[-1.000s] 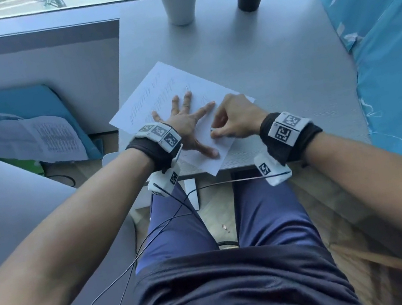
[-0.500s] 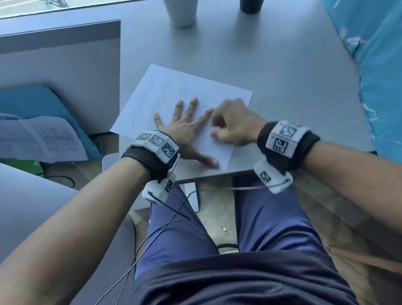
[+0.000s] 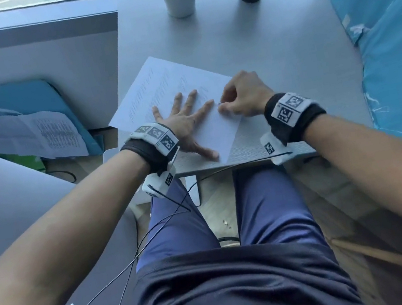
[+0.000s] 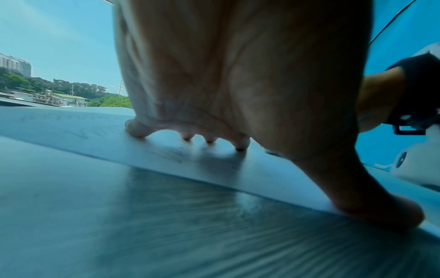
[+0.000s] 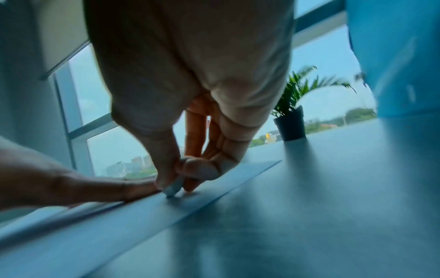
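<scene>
Pinching blurred pale object [image 5: 175,185] | right hand [image 3: 244,97] | left hand [image 3: 184,126] flattens paper [image 3: 155,79]

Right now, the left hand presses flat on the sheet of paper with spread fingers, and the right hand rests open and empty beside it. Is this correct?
Not quite. The right hand is not open and empty: the right wrist view shows it pinching a small pale object against the sheet of paper. The left hand does press flat, fingers spread.
</scene>
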A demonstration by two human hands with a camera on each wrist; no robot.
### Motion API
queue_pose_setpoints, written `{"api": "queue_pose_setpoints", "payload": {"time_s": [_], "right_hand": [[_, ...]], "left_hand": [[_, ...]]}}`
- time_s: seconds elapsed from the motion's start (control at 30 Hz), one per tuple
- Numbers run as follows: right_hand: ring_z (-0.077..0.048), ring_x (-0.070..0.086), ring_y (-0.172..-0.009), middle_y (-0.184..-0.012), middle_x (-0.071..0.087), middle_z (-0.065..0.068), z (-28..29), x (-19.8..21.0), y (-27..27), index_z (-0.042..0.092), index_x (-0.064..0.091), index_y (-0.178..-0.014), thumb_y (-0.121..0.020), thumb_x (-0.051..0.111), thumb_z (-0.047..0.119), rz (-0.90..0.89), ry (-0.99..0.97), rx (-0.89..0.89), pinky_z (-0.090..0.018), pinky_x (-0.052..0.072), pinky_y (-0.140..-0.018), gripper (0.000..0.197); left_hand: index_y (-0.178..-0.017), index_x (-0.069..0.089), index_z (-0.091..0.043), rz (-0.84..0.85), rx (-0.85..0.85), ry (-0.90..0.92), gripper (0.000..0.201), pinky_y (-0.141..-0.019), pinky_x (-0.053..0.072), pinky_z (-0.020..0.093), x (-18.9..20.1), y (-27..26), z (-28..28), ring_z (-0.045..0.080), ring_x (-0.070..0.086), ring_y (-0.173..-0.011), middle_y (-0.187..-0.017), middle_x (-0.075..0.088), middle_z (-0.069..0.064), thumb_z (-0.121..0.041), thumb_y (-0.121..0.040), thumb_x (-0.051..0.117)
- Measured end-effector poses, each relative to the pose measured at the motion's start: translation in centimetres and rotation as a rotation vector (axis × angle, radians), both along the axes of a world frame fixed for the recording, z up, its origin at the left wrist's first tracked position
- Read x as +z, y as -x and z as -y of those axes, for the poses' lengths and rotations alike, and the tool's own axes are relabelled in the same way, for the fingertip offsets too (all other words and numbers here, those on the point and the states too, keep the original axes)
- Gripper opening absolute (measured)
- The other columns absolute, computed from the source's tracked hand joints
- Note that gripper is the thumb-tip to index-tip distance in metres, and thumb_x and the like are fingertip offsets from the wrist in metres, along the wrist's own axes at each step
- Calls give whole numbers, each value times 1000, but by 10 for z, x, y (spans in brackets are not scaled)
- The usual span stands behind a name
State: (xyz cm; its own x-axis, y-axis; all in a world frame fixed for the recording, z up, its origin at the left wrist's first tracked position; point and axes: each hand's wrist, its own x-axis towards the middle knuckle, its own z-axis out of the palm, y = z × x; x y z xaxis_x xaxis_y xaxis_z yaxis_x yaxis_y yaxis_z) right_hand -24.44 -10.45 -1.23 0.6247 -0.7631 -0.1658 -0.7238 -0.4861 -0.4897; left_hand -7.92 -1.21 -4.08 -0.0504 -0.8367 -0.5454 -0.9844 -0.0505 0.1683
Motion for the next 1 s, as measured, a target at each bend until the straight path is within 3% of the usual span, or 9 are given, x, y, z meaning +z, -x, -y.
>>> {"api": "queue_pose_setpoints", "payload": {"time_s": [0.07,0.13,0.2,0.27,0.43,0.57,0.7,0.83,1.0], "right_hand": [[-7,49,-51,-55,56,6,-20,-3,-4,20,60,-53,-75,71,19,-35,-7,83,-20,40,-56,24],[-7,49,-48,-53,56,6,-53,-9,-4,20,57,-52,-75,70,15,-32,-90,243,-13,37,-47,27],[-11,63,-61,-65,68,3,-38,-8,-1,13,72,-67,-75,73,17,-55,-82,191,-11,45,-54,10],[-12,66,-67,-72,72,1,-14,-4,3,13,77,-76,-74,74,22,12,-19,46,-18,50,-64,10],[-11,65,-64,-68,70,1,-51,-11,-1,10,75,-73,-75,74,17,17,-97,207,-22,53,-64,7],[-12,68,-71,-75,74,-2,-19,-9,5,11,78,-78,-73,75,22,60,-29,-5,-22,54,-69,12],[-14,68,-67,-70,72,-2,-50,-11,-2,10,76,-74,-73,76,18,10,-60,167,-24,56,-67,8],[-11,66,-68,-74,73,0,-23,-9,4,11,78,-78,-74,78,19,31,2,15,-22,56,-70,9],[-14,67,-75,-79,74,-4,-3,-4,4,9,79,-82,-75,78,18,-12,44,-2,-24,55,-77,11]], "left_hand": [[-147,-21,-47,10,-9,1,141,-98,-7,82,-1,0,1,29,-32,-143,-155,-36,-6,-92,-43,64],[-147,-21,-47,11,-10,0,143,-97,-7,82,-1,1,1,29,-33,-143,-155,-36,-6,-91,-42,65],[-147,-21,-47,16,-8,4,144,-98,-7,82,-1,0,1,28,-33,-143,-155,-36,-6,-91,-40,66],[-146,-22,-49,6,-1,-6,145,-97,-9,82,0,1,0,28,-34,-142,-155,-37,-7,-92,-38,65],[-146,-23,-48,13,-5,10,146,-97,-8,82,-4,0,2,29,-34,-142,-154,-38,-7,-94,-37,63],[-146,-22,-49,3,14,14,145,-98,-8,81,-3,2,0,28,-33,-143,-155,-36,-8,-94,-37,63],[-146,-21,-49,12,23,48,145,-99,-6,81,-6,2,1,28,-32,-143,-155,-36,-8,-96,-36,60],[-146,-20,-50,20,132,36,143,-100,-3,81,-3,4,1,29,-26,-146,-157,-33,-6,-100,-34,54],[-156,3,-33,78,69,80,120,-107,1,76,16,1,13,31,-5,-150,-163,-7,8,-79,-65,65]]}}
